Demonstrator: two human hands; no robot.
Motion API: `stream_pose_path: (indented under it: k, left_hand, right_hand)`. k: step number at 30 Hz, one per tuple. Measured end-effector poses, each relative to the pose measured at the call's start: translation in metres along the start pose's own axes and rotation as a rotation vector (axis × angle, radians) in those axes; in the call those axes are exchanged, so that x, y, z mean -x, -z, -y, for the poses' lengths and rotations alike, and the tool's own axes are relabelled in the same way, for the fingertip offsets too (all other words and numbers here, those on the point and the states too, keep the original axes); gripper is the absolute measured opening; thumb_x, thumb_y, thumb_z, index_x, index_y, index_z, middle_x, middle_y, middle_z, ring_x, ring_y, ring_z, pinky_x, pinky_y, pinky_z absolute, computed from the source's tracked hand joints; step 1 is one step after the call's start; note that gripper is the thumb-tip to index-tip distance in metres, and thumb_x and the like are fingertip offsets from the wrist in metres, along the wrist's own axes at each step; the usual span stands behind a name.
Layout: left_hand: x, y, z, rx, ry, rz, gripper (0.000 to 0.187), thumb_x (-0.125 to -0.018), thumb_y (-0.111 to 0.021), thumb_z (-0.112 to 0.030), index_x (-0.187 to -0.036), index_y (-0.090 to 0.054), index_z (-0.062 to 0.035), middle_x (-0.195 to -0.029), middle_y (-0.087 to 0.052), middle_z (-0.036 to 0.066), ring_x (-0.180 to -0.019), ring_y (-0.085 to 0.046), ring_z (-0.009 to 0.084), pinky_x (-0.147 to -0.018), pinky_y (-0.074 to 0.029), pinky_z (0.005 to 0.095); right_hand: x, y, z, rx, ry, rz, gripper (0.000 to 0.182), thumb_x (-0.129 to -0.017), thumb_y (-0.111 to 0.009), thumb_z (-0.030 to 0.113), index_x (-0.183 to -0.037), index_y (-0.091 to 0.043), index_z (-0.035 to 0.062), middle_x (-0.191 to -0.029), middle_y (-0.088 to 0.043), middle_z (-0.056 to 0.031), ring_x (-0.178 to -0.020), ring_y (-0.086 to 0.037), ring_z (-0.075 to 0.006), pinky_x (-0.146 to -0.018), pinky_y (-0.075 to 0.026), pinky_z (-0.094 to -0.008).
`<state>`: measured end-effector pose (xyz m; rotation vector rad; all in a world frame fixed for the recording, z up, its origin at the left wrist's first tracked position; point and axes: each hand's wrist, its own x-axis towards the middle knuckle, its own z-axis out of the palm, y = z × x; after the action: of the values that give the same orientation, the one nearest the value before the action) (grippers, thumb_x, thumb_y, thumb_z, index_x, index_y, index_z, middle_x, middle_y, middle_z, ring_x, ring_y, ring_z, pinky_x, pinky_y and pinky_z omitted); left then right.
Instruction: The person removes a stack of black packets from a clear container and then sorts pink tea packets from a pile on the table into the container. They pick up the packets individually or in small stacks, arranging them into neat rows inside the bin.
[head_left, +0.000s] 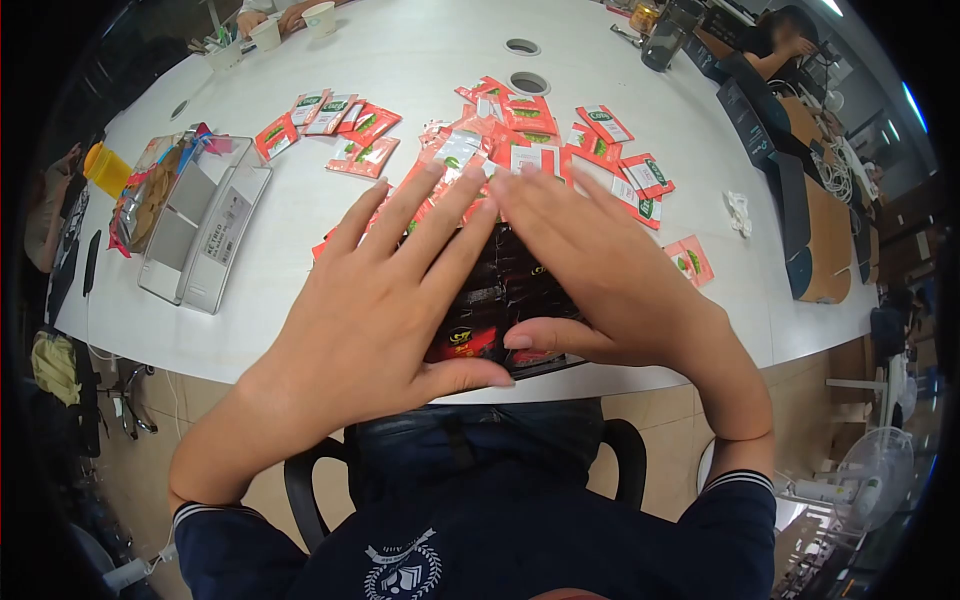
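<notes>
Over a dark pack [487, 300] with a red patch and a gold logo, near the table's front edge, both of my hands are stretched out flat. My left hand [375, 310] covers its left side, fingers spread and thumb pointing right. On the other side, my right hand [610, 275] has its fingers extended close together and its thumb apart. The fingertips of both reach the near edge of a loose heap of red-and-white sachets [530, 115]. Neither hand grips anything; how firmly they rest on the pack cannot be told. Much of the pack is hidden beneath them.
More red sachets [370, 125] lie at the upper left. A clear plastic box [215, 235] stands left, beside a shiny packet [150, 205]. Crumpled white tissue [738, 213] and open cardboard boxes [825, 235] are right. Another person's hand [298, 14] is near paper cups [320, 20].
</notes>
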<state>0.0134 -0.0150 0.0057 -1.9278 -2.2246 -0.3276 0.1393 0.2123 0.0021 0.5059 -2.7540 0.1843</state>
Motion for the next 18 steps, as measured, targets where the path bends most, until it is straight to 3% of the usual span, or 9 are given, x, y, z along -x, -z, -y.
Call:
stream_pose_path:
  k: [5, 6, 10, 13, 18]
  left_hand:
    - [0.011, 0.010, 0.001, 0.084, -0.028, -0.139, 0.060, -0.078, -0.086, -0.037, -0.123, -0.067, -0.0031, -0.150, -0.056, 0.019, -0.140, -0.051, 0.0423, -0.112, -0.044, 0.0535]
    - [0.011, 0.008, 0.001, 0.168, -0.026, -0.160, 0.044, -0.074, -0.089, -0.026, -0.106, -0.068, -0.0049, -0.143, -0.061, 0.017, -0.135, -0.055, 0.0417, -0.109, -0.047, 0.0519]
    - [0.012, -0.001, 0.003, 0.294, -0.029, -0.097, 0.037, -0.073, -0.090, -0.021, -0.096, -0.065, -0.0067, -0.141, -0.062, 0.016, -0.133, -0.056, 0.0424, -0.108, -0.048, 0.0515]
    - [0.012, -0.002, 0.003, 0.367, -0.017, -0.087, 0.035, -0.072, -0.090, -0.019, -0.092, -0.063, -0.0071, -0.141, -0.062, 0.016, -0.133, -0.056, 0.0422, -0.108, -0.048, 0.0512]
    - [0.011, 0.000, 0.001, 0.331, -0.004, -0.074, 0.035, -0.073, -0.090, -0.018, -0.092, -0.063, -0.0068, -0.144, -0.060, 0.016, -0.134, -0.055, 0.0424, -0.109, -0.046, 0.0513]
  right_hand:
    - [0.015, 0.017, -0.005, -0.159, 0.096, -0.141, 0.064, -0.077, -0.088, 0.040, -0.125, -0.065, 0.0047, -0.137, -0.062, -0.0158, -0.126, -0.059, -0.0360, -0.110, -0.043, -0.0564]
    - [0.017, 0.016, -0.001, -0.159, 0.098, -0.161, 0.058, -0.073, -0.091, 0.035, -0.118, -0.067, 0.0068, -0.132, -0.064, -0.0130, -0.122, -0.061, -0.0341, -0.107, -0.045, -0.0545]
    - [0.019, -0.005, 0.006, -0.177, 0.037, -0.174, 0.047, -0.064, -0.091, 0.015, -0.104, -0.066, 0.0083, -0.120, -0.065, -0.0083, -0.114, -0.063, -0.0311, -0.100, -0.049, -0.0492]
    - [0.019, -0.010, 0.006, -0.173, 0.007, -0.197, 0.047, -0.064, -0.090, 0.013, -0.105, -0.066, 0.0083, -0.119, -0.064, -0.0085, -0.111, -0.064, -0.0311, -0.100, -0.049, -0.0492]
    - [0.023, -0.007, 0.007, -0.167, -0.029, -0.120, 0.054, -0.071, -0.093, 0.018, -0.118, -0.068, 0.0096, -0.134, -0.065, -0.0112, -0.124, -0.063, -0.0336, -0.110, -0.046, -0.0532]
